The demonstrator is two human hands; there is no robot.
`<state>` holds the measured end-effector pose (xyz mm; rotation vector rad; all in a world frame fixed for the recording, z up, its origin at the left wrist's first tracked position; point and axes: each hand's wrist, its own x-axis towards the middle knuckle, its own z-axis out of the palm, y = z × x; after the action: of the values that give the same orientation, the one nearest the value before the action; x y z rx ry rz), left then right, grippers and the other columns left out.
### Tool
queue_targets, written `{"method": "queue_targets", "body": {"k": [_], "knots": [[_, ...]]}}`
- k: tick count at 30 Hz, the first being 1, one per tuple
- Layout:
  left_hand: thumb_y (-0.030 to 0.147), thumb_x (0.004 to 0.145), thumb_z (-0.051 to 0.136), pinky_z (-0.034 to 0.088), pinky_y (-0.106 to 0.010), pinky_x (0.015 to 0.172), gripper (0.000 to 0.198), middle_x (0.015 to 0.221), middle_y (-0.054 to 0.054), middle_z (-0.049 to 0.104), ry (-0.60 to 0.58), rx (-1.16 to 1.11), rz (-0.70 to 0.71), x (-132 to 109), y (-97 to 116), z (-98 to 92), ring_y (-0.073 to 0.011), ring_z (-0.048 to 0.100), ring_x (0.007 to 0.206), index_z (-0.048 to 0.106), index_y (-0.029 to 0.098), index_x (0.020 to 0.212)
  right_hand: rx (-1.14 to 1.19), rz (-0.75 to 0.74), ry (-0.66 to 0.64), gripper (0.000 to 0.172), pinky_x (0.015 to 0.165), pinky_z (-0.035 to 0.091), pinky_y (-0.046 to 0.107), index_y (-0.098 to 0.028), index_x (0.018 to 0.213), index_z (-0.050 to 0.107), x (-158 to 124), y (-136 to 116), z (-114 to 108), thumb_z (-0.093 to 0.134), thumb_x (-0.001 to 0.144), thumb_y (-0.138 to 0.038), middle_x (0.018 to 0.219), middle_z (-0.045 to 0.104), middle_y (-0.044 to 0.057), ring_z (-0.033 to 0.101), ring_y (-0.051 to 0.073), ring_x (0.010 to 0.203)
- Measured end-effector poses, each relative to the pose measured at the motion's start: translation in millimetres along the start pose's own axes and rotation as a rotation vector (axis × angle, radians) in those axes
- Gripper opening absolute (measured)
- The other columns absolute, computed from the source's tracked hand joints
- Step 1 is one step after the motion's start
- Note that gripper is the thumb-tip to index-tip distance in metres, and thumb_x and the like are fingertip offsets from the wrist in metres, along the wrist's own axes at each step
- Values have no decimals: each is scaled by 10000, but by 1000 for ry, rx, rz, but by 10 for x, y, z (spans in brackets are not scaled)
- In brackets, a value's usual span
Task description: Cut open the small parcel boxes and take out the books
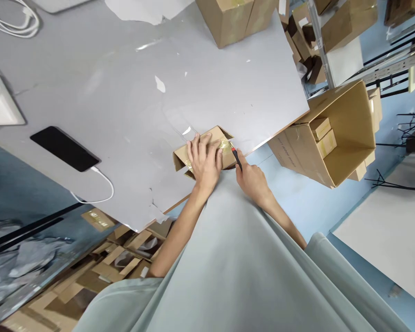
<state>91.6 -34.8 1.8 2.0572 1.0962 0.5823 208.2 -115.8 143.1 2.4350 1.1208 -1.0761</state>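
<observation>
A small cardboard box [212, 137] with clear yellowish tape and lifted end flaps lies at the near edge of the grey table. My left hand [204, 161] rests on its top, fingers stretched out and pressing it down. In my right hand [252, 180] is a black and red utility knife [235, 154], the fingers closed around its handle. Its tip is at the taped right end of the box. The blade itself is too small to make out clearly.
A larger carton [228, 23] stands at the table's far edge. To the right, an open carton [352, 133] holds small boxes. A black phone [65, 148] with a white cable lies left on the table [124, 92]. Opened boxes [121, 260] crowd the lower left.
</observation>
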Motion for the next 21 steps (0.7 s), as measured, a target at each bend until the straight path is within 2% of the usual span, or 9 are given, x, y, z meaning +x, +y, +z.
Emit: {"method": "queue_targets", "body": {"k": [4, 8, 14, 18, 21], "knots": [[445, 1153, 508, 139, -708, 1432, 380, 1654, -171, 637, 2, 14, 8, -7, -8, 23, -353, 363, 1735, 725, 289, 1424, -24, 13, -19, 661, 986, 617, 421, -216, 1851, 221, -24, -10, -40, 378, 1217, -314, 1219, 855, 173, 834, 329, 1114], [441, 1152, 513, 161, -708, 1427, 363, 1638, -174, 648, 28, 45, 25, -10, -2, 48, -354, 386, 1724, 733, 290, 1398, -43, 77, -58, 670, 983, 616, 410, -187, 1844, 241, -115, 48, 14, 399, 1200, -282, 1250, 845, 208, 832, 334, 1137], [462, 1163, 495, 178, -708, 1419, 372, 1646, -174, 639, 39, 40, 33, 20, -17, 29, -356, 392, 1721, 732, 287, 1391, 82, 15, -30, 649, 998, 599, 426, -226, 1830, 295, -171, 213, 43, 417, 1199, -310, 1240, 858, 157, 831, 342, 1119], [484, 1165, 476, 172, -693, 1425, 392, 1629, -183, 647, 19, -48, -15, -5, 10, -67, -359, 405, 1713, 747, 273, 1355, 316, -42, 92, 603, 904, 606, 371, -236, 1791, 331, -189, 381, 28, 396, 1205, -365, 1044, 867, 70, 835, 271, 880], [495, 1161, 473, 143, -723, 1421, 425, 1665, -207, 601, 101, -53, -97, -110, 54, -187, -384, 351, 1734, 716, 254, 1413, 473, 3, 239, 543, 822, 588, 337, -165, 1655, 427, 95, 650, 86, 344, 1211, -467, 954, 845, 62, 797, 240, 740]]}}
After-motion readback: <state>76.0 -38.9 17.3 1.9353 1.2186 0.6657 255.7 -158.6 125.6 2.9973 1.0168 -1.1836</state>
